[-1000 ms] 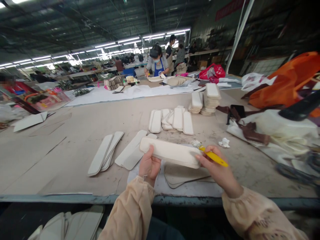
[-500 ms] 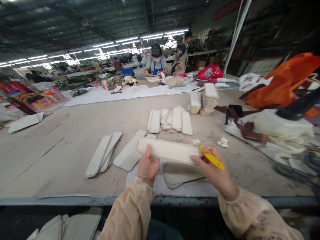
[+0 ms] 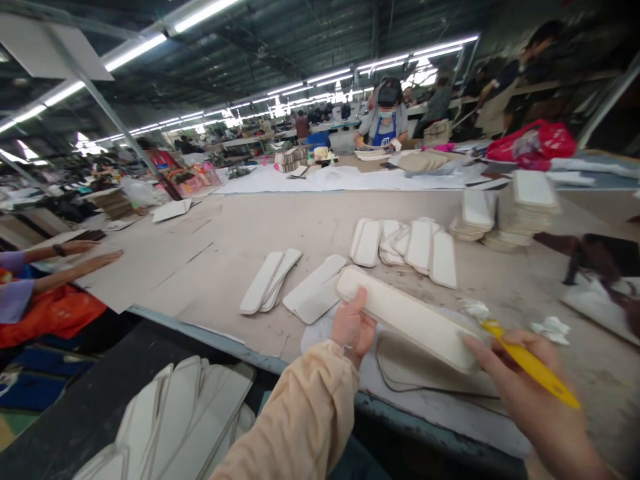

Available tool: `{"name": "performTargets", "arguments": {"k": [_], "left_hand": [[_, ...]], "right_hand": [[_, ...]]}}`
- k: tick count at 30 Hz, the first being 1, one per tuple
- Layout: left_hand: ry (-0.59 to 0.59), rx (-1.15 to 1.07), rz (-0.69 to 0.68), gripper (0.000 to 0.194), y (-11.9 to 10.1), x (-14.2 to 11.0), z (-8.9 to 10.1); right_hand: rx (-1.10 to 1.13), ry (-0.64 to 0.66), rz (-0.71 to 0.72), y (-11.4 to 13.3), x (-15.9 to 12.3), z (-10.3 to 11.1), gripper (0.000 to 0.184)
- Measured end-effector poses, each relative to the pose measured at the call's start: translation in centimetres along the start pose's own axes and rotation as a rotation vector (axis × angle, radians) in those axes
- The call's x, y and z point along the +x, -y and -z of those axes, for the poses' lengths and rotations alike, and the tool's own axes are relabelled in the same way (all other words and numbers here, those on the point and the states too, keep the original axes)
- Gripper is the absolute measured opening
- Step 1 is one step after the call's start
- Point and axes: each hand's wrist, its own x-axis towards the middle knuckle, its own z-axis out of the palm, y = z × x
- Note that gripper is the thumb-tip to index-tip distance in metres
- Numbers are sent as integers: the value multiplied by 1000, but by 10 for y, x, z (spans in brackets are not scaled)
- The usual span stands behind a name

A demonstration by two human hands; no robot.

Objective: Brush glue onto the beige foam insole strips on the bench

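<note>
A long cream panel with rounded ends (image 3: 410, 317) is held up over the near table edge, slanting down to the right. My left hand (image 3: 354, 327) is closed on its left end, thumb on top and fingers below. My right hand (image 3: 535, 393) pinches the right end and also grips a yellow-handled brush (image 3: 537, 370). The brush's whitish head points away to the left, past the panel. Beneath the held panel, wider grey-beige panels (image 3: 410, 367) lie on white paper, partly hidden.
Loose white panels (image 3: 270, 280) and another group (image 3: 315, 287) lie left of my hands. Behind are more panels (image 3: 405, 247) and tall stacks (image 3: 530, 207). Crumpled white paper (image 3: 550, 329) sits at right. Several panels (image 3: 185, 413) rest below the table edge. Co-workers' hands (image 3: 95, 257) reach in at left.
The view has swung left, so the table's things appear farther right. The panel's right end is tilted lower. Both hands keep their hold on the panel, and the brush stays in my right hand.
</note>
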Motion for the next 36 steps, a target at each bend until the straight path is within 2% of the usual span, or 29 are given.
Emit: {"name": "performTargets", "arguments": {"k": [6,18,26,36], "left_hand": [[8,-28,24,26,-1,-2,-1],[23,-37,36,22,0,-2,0],[113,47,234,34,11,-16,4],[64,154,189,33,11,-11,3]], "right_hand": [[22,26,-33,9,-2,0,46],[29,11,-79,8,-5,-1,49],[60,20,-10,-15,3,-2,49],[231,86,-22,-13,1,-2,45]]}}
